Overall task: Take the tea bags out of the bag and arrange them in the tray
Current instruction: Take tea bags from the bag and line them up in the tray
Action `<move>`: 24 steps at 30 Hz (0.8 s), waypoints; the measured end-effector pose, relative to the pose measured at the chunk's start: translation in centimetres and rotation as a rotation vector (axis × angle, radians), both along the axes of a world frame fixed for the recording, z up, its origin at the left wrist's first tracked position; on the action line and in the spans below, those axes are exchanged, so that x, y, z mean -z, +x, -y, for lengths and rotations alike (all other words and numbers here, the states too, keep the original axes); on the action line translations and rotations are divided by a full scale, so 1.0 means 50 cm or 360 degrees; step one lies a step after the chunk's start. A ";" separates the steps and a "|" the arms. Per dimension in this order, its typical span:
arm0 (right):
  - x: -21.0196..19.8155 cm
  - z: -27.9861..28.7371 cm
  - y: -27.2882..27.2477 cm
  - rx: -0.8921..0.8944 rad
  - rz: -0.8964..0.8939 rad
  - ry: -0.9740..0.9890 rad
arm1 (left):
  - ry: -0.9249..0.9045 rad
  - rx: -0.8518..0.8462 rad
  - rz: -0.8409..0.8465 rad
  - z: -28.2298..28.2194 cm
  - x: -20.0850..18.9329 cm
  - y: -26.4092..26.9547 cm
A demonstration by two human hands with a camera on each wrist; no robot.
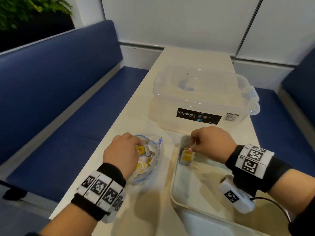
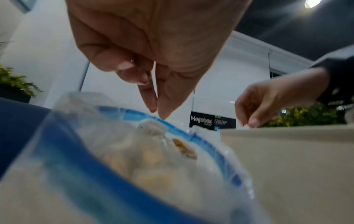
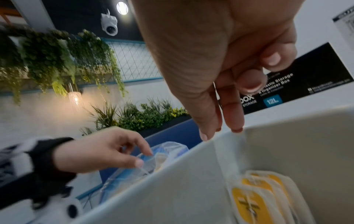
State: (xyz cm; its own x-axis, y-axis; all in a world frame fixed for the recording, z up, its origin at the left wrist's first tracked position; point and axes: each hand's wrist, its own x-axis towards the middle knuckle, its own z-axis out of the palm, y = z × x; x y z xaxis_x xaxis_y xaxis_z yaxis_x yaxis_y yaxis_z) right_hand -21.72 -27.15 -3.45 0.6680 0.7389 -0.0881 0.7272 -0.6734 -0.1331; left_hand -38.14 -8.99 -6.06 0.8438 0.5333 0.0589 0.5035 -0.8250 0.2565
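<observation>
Few flat yellow-tagged tea bags (image 1: 187, 157) in smooth tray (image 1: 173, 189).

You have two hands in view: your left hand (image 1: 121, 151) and your right hand (image 1: 211, 142). One zip bag (image 1: 151, 160) lies near left, its tea bags too bunched to count. One tray (image 1: 187, 189) sits near right, holding about three tea bags (image 1: 186, 156). One clear storage box (image 1: 202, 99) stands far.
</observation>
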 end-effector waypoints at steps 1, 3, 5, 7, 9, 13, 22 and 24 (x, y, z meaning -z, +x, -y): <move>-0.005 0.003 -0.004 0.0012 -0.0005 0.0026 | 0.0099 0.0032 -0.0104 -0.004 0.007 0.013; -0.013 0.007 -0.012 0.0020 -0.0013 0.0070 | 0.0219 0.0089 -0.0315 -0.009 0.022 0.035; -0.019 0.011 -0.020 0.0020 -0.0021 0.0102 | 0.0261 0.0100 -0.0470 -0.008 0.032 0.050; -0.025 0.016 -0.027 0.0025 -0.0028 0.0121 | 0.0273 0.0081 -0.0552 -0.004 0.038 0.060; -0.029 0.020 -0.034 0.0028 -0.0045 0.0137 | 0.0283 0.0056 -0.0574 -0.002 0.041 0.067; -0.036 0.029 -0.042 0.0025 -0.0054 0.0145 | 0.0233 0.0047 -0.0522 0.004 0.033 0.068; -0.058 0.012 -0.062 -0.0030 -0.0108 0.0250 | -0.0097 0.0084 -0.0174 -0.013 -0.012 0.022; -0.059 -0.005 -0.071 -0.0069 -0.0157 0.0295 | -0.0091 0.0127 -0.0116 -0.010 -0.034 0.018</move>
